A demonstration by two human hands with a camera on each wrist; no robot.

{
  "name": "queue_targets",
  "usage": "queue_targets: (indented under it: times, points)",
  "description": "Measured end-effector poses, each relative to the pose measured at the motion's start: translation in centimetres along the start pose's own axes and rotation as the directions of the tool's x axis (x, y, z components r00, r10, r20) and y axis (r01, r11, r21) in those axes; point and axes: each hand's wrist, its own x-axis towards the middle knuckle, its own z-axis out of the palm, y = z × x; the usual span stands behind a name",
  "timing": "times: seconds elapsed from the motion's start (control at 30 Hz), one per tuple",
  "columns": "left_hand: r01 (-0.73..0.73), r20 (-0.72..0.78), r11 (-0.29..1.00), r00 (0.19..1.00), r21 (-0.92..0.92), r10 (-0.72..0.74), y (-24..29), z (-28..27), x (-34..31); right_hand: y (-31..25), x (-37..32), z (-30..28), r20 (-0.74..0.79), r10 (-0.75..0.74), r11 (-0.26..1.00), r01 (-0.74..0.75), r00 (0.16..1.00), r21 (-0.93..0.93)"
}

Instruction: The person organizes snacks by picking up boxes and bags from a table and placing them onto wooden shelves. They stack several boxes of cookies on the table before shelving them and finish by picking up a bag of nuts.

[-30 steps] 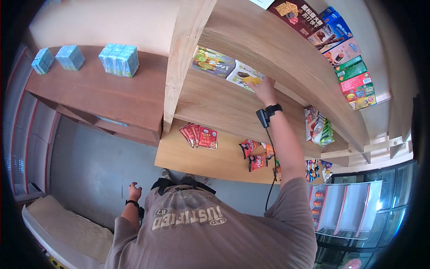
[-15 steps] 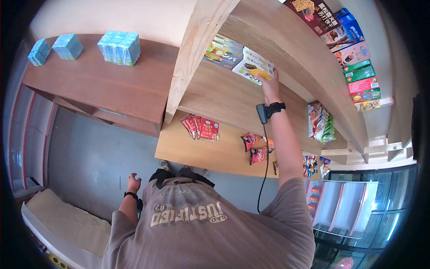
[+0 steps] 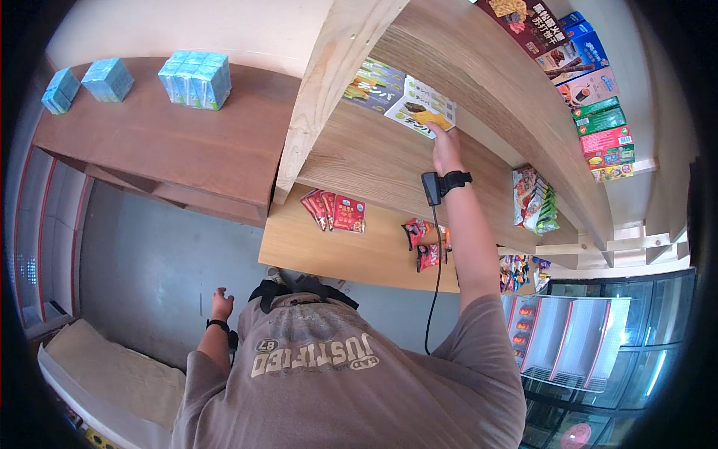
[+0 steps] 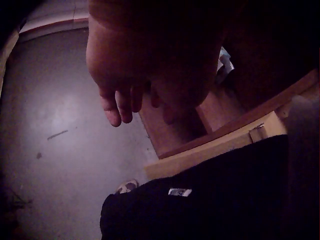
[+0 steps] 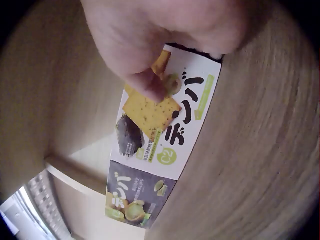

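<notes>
Head view: the white box (image 3: 416, 114), on the wooden shelf (image 3: 359, 142) in the upper middle of the frame, lies at the fingers of the right hand (image 3: 446, 146), which reaches it from below and from the right. Its long axis runs from the left slightly down to the right, in line with the grey box (image 3: 366, 93) that adjoins its left end. The right hand is the nearer; the left hand (image 3: 222, 304), at the lower left of the frame above the floor (image 3: 142, 262), is well apart from it.

Right wrist view: the same long axis runs steeply from upper right to lower left, with the grey box beyond the lower end. The right hand grips the upper end of the white box, the thumb (image 5: 156, 92) on the printed front and the other fingers bent at the top edge; their tips are partly hidden, so their exact contact cannot be told.

Left wrist view: the left hand hangs with its fingers loosely bent and slightly apart, touching nothing that shows.
</notes>
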Motion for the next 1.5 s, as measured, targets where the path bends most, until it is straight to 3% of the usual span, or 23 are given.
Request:
queue_targets:
  times: [0.1,0.63,0.7,0.83,0.9,1.13,1.23,1.33,1.4,1.43,1.5]
  points:
    - [0.050,0.007,0.999,0.999,-0.021,-0.050,0.3,-0.1,-0.2,-0.7,-0.6,1.1,-0.092,-0.109,0.994,0.107,0.990,-0.032]
    - [-0.012,0.018,1.000,1.000,0.011,0.012,0.1,0.2,0.8,1.2,0.4,-0.3,-0.091,-0.108,0.987,0.096,0.990,-0.131]
    - [-0.007,0.015,1.000,1.000,0.026,0.007,0.1,0.2,1.0,0.6,0.3,-0.4,-0.024,0.056,0.994,-0.058,0.998,-0.089]
    - [-0.023,0.023,1.000,0.999,-0.013,0.023,-0.9,0.5,1.7,0.5,0.1,-0.1,-0.036,0.090,0.993,-0.093,0.995,-0.068]
    - [-0.020,0.011,1.000,1.000,-0.022,0.020,-0.4,0.3,1.3,1.4,0.4,-0.1,-0.086,-0.048,0.996,0.041,0.995,-0.077]
    - [0.009,0.004,1.000,1.000,0.007,-0.009,0.6,-0.7,0.5,1.3,0.3,0.4,-0.050,-0.127,0.992,0.126,0.991,-0.012]
    - [0.012,-0.007,1.000,1.000,-0.007,-0.012,0.2,-0.6,0.3,1.1,0.1,0.1,-0.030,-0.049,0.999,0.049,0.998,0.011]
    - [-0.001,-0.003,1.000,1.000,-0.011,0.001,-0.8,0.0,0.7,1.2,0.1,-0.8,-0.062,-0.084,0.996,0.083,0.995,-0.011]
    - [0.011,0.014,1.000,1.000,-0.001,-0.011,-0.8,0.1,0.7,0.9,-1.0,-1.9,-0.003,-0.146,0.988,0.146,0.989,0.046]
    - [0.033,0.028,0.999,0.999,0.001,-0.033,-0.7,0.2,0.8,1.6,-2.0,-2.4,-0.240,-0.083,0.996,0.075,0.967,-0.041]
    - [0.026,0.018,0.999,1.000,-0.026,-0.026,-1.8,1.0,1.2,0.6,-6.2,-3.8,-0.244,-0.116,0.991,0.129,0.963,0.036]
